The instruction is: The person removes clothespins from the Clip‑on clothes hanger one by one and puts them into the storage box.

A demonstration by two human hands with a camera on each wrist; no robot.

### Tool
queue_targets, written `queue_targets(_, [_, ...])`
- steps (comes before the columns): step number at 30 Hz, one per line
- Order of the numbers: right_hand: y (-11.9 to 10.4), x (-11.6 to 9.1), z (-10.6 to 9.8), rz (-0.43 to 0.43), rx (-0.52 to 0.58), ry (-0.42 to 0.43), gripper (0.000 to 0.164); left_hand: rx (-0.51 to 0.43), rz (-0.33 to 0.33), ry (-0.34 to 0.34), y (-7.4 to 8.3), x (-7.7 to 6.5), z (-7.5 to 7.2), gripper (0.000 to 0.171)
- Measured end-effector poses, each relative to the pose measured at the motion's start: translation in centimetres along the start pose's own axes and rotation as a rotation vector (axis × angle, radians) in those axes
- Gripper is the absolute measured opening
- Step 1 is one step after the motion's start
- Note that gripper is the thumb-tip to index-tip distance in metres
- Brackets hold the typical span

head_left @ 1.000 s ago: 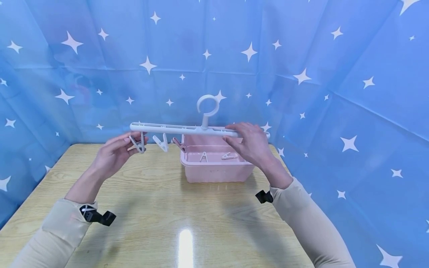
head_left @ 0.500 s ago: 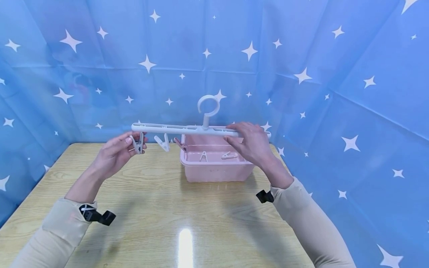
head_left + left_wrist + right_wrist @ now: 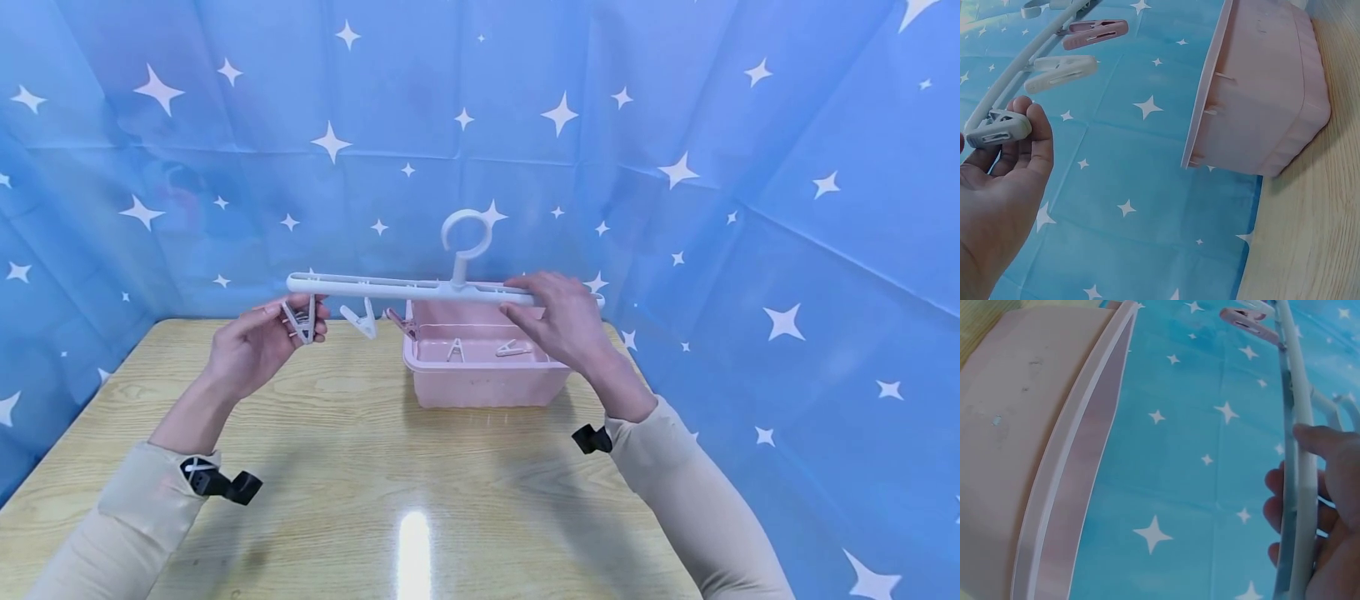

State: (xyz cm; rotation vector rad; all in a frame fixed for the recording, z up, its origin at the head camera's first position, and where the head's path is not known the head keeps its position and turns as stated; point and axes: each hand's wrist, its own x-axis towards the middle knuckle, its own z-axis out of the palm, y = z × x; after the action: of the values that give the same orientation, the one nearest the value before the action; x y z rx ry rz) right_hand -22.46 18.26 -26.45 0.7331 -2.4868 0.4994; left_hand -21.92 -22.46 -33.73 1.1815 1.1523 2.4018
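A white hanger (image 3: 367, 287), a slotted bar with a round hook on top, is held up level above the table. My right hand (image 3: 562, 317) grips the right part of its bar, thumb on the near side and fingers behind in the right wrist view. At the bar's left end hangs a grey clothespin (image 3: 999, 128). My left hand (image 3: 258, 342) holds this clothespin, with fingers curled behind it and the thumb at its left side. Further along the bar hang a white clothespin (image 3: 1060, 74) and a pink clothespin (image 3: 1095, 34).
Behind and below the hanger, a pink basin (image 3: 487, 387) stands on the wooden table (image 3: 337, 467). Inside the basin are a white clothespin (image 3: 456, 351) and another light clothespin (image 3: 513, 349). A blue star-patterned cloth (image 3: 420, 100) surrounds the table's back and sides.
The hanger's left end has shifted slightly left, and the hanging clothespins with it. The grey clothespin leans more than before. My right hand has stayed nearly in place.
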Motion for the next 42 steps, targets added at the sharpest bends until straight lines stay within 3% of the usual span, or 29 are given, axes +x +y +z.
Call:
queue_targets(10, [0.3,-0.1,0.0,0.004,-0.004,0.004,0.035,0.050,0.011,0.017,0.0,-0.1,0.0,0.044])
queue_targets(19, [0.1,-0.2,-0.1,-0.013,0.004,0.000,0.035,0.278,-0.064,0.164,0.3,-0.2,0.5,0.032])
queue_targets(29, [0.1,-0.3,-0.1,-0.026,-0.017,0.000,0.036,0.512,-0.076,0.347,0.0,-0.1,1.2,0.016])
queue_targets(34, [0.0,-0.3,-0.1,-0.026,-0.032,-0.001,0.037,0.681,-0.083,0.452,-0.1,0.0,1.4,0.011])
queue_targets(42, [0.0,-0.4,0.0,-0.047,-0.044,0.021,0.035,0.785,-0.059,0.513,-0.2,0.0,1.5,0.015])
